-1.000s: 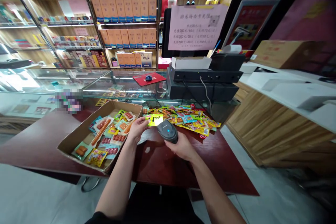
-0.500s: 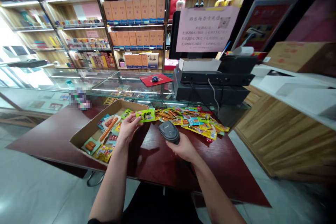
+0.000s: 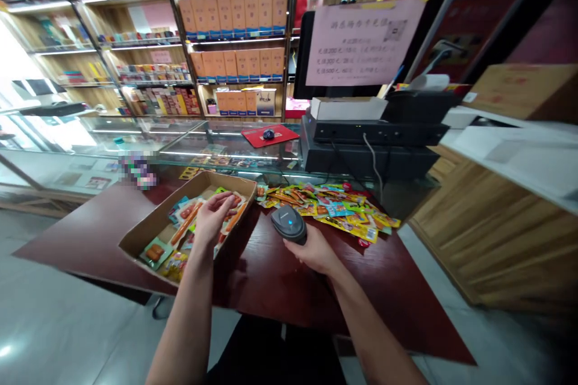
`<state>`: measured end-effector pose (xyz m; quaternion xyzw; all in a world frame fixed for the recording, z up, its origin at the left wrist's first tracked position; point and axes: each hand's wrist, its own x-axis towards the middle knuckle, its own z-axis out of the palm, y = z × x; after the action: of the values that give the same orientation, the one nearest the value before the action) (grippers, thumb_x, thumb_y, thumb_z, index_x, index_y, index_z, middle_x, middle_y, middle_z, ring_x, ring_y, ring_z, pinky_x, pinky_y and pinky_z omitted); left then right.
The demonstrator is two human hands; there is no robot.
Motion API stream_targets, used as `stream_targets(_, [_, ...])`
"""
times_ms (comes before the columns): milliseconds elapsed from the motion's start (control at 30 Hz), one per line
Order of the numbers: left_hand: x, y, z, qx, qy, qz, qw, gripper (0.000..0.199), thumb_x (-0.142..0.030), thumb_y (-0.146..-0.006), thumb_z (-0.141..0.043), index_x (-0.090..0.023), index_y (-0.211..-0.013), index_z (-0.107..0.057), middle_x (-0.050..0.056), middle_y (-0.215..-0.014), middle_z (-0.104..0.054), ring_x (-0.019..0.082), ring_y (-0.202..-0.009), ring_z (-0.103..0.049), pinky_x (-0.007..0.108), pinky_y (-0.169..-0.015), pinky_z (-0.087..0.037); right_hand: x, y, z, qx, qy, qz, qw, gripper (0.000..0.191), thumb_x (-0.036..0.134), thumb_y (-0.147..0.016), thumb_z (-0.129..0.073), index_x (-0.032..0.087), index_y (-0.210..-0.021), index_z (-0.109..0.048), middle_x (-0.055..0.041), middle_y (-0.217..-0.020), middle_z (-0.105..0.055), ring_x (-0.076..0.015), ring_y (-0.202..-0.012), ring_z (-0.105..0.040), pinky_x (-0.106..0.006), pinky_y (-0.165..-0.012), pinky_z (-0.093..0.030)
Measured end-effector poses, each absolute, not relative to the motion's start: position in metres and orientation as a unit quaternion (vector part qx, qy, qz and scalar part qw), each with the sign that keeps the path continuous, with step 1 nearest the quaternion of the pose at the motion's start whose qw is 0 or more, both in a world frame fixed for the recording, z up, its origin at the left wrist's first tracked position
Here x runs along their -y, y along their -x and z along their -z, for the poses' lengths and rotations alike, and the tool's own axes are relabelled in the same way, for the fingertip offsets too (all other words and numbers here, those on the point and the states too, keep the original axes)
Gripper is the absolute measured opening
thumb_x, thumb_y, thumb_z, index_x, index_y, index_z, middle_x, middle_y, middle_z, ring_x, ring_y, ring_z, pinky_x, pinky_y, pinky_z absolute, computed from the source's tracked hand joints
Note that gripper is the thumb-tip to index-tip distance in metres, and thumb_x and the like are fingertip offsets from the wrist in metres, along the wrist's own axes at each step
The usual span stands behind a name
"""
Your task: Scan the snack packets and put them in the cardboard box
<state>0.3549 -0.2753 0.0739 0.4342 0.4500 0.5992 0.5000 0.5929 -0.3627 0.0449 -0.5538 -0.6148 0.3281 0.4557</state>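
Note:
My left hand [image 3: 214, 216] is over the right part of a shallow cardboard box [image 3: 130, 239], its fingers loosely bent and apart, with no packet visible in them. Inside the box lie several snack packets, among them a long sausage packet [image 3: 186, 225], a clear packet with brown pieces [image 3: 156, 251] and a yellow packet [image 3: 176, 264]. My right hand [image 3: 316, 249] grips a dark barcode scanner [image 3: 289, 225], which shows a small blue light on top. Just beyond the scanner, a pile of colourful snack packets [image 3: 334, 209] spreads along the back of the brown table [image 3: 266, 286].
A glass counter [image 3: 194, 147] runs behind the table, bearing a red mat [image 3: 271, 136] with a computer mouse [image 3: 268, 133]. To the right stand black till equipment [image 3: 374, 156] and a monitor with a pink sign [image 3: 361, 42]. A wooden cabinet [image 3: 478, 228] borders the right side.
The green packet has gone from my left hand, which has drawn slightly left over the box. A blue light now shows on the scanner. The view has shifted slightly.

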Motion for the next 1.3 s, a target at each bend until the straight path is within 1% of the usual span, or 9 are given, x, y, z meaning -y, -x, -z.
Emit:
stream_targets(200, [0.252, -0.465, -0.055, -0.401, -0.519, -0.507, 0.559, 0.049, -0.045, -0.061, -0.084, -0.013, -0.095, -0.072, 0.008, -0.083, -0.074, 0.018, -0.073, -0.068, 0.027, -0.061, -0.053, 0.377, -0.650, -0.033, 0.572, 0.606, -0.273, 0.480, 0.032, 0.030, -0.071, -0.070, 0.016, -0.100, -0.070, -0.0071, -0.089, -0.075, -0.0240, -0.083, -0.070, -0.034, -0.073, -0.056])
stream_targets(333, [0.241, -0.533, -0.033, -0.362, -0.609, -0.438, 0.553, 0.033, -0.035, -0.069, -0.080, -0.015, -0.094, -0.072, 0.009, -0.087, -0.074, 0.020, -0.080, -0.069, 0.029, -0.070, -0.054, 0.392, -0.685, -0.031, 0.531, 0.627, -0.257, 0.508, 0.033, 0.031, -0.072, -0.070, 0.018, -0.102, -0.070, -0.0056, -0.081, -0.074, -0.0253, -0.084, -0.071, -0.034, -0.070, -0.057])
stream_targets(467, [0.238, -0.587, -0.023, -0.350, -0.743, -0.363, 0.440, 0.019, -0.022, -0.074, -0.073, -0.018, -0.093, -0.074, 0.010, -0.093, -0.074, 0.023, -0.085, -0.068, 0.034, -0.081, -0.052, 0.408, -0.712, -0.035, 0.498, 0.659, -0.240, 0.510, 0.025, 0.031, -0.073, -0.069, 0.019, -0.095, -0.070, -0.0063, -0.075, -0.073, -0.0278, -0.086, -0.071, -0.035, -0.071, -0.057])
stream_targets(633, [0.232, -0.632, -0.023, -0.320, -0.883, -0.277, 0.205, 0.031, -0.021, -0.076, -0.070, -0.018, -0.106, -0.074, 0.013, -0.108, -0.070, 0.030, -0.108, -0.058, 0.043, -0.101, -0.039, 0.421, -0.733, -0.034, 0.474, 0.678, -0.210, 0.521, 0.021, 0.029, -0.072, -0.068, 0.020, -0.091, -0.069, -0.0061, -0.075, -0.073, -0.0274, -0.085, -0.071, -0.035, -0.070, -0.058])
stream_targets(867, [0.221, -0.659, -0.009, -0.329, -0.928, -0.142, 0.100, 0.050, -0.024, -0.071, -0.075, -0.012, -0.118, -0.068, 0.022, -0.110, -0.069, 0.040, -0.116, -0.051, 0.047, -0.096, -0.039, 0.429, -0.742, -0.030, 0.467, 0.680, -0.195, 0.531, 0.024, 0.028, -0.072, -0.069, 0.021, -0.095, -0.068, -0.0056, -0.078, -0.074, -0.0257, -0.084, -0.071, -0.032, -0.068, -0.057])
stream_targets(1000, [0.222, -0.652, -0.009, -0.340, -0.919, -0.168, 0.111, 0.047, -0.020, -0.069, -0.074, -0.012, -0.115, -0.070, 0.021, -0.110, -0.069, 0.038, -0.112, -0.054, 0.044, -0.093, -0.041, 0.430, -0.738, -0.032, 0.471, 0.681, -0.203, 0.522, 0.021, 0.027, -0.072, -0.069, 0.020, -0.091, -0.069, -0.0060, -0.077, -0.074, -0.0262, -0.082, -0.071, -0.033, -0.067, -0.057])
stream_targets(1100, [0.220, -0.636, -0.015, -0.363, -0.895, -0.201, 0.164, 0.031, -0.021, -0.068, -0.074, -0.015, -0.099, -0.074, 0.017, -0.094, -0.071, 0.034, -0.100, -0.061, 0.039, -0.088, -0.044, 0.429, -0.732, -0.033, 0.476, 0.681, -0.211, 0.516, 0.021, 0.028, -0.072, -0.069, 0.020, -0.091, -0.070, -0.0063, -0.074, -0.073, -0.0274, -0.083, -0.072, -0.034, -0.067, -0.057])
stream_targets(1200, [0.215, -0.607, -0.019, -0.396, -0.832, -0.242, 0.304, 0.018, -0.024, -0.068, -0.074, -0.019, -0.086, -0.073, 0.007, -0.073, -0.068, 0.025, -0.076, -0.064, 0.033, -0.075, -0.047, 0.424, -0.721, -0.033, 0.485, 0.674, -0.219, 0.513, 0.023, 0.029, -0.072, -0.070, 0.019, -0.093, -0.071, -0.0064, -0.074, -0.073, -0.0275, -0.083, -0.071, -0.034, -0.068, -0.057])
stream_targets(1300, [0.214, -0.569, -0.018, -0.412, -0.716, -0.324, 0.461, 0.025, -0.028, -0.063, -0.080, -0.017, -0.082, -0.068, 0.002, -0.072, -0.068, 0.017, -0.067, -0.063, 0.027, -0.067, -0.048, 0.414, -0.706, -0.030, 0.502, 0.658, -0.236, 0.510, 0.028, 0.029, -0.072, -0.070, 0.018, -0.098, -0.071, -0.0064, -0.077, -0.074, -0.0272, -0.085, -0.071, -0.034, -0.070, -0.058])
